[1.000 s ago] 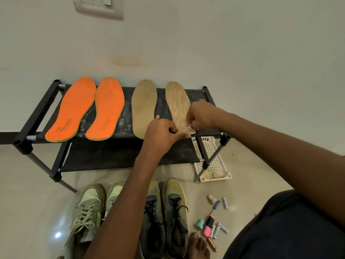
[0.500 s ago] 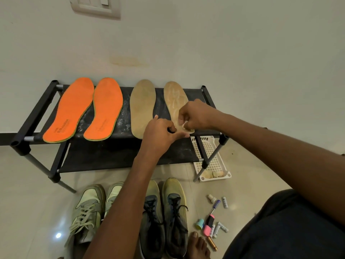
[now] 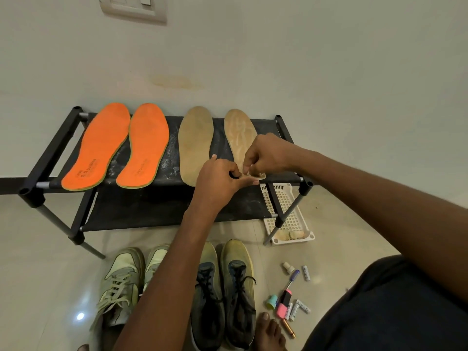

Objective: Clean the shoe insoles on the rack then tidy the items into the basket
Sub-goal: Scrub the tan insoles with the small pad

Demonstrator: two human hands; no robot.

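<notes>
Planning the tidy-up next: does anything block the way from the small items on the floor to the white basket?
Partly. The white perforated plastic basket lies on the floor, half under the black metal shoe rack, whose front right leg crosses it. The pink highlighter has bare floor between.

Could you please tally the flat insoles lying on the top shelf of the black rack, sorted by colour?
Bright orange foam insoles: 2
Pale tan worn insoles: 2
Total: 4, all lying flat on the black metal shoe rack
</notes>
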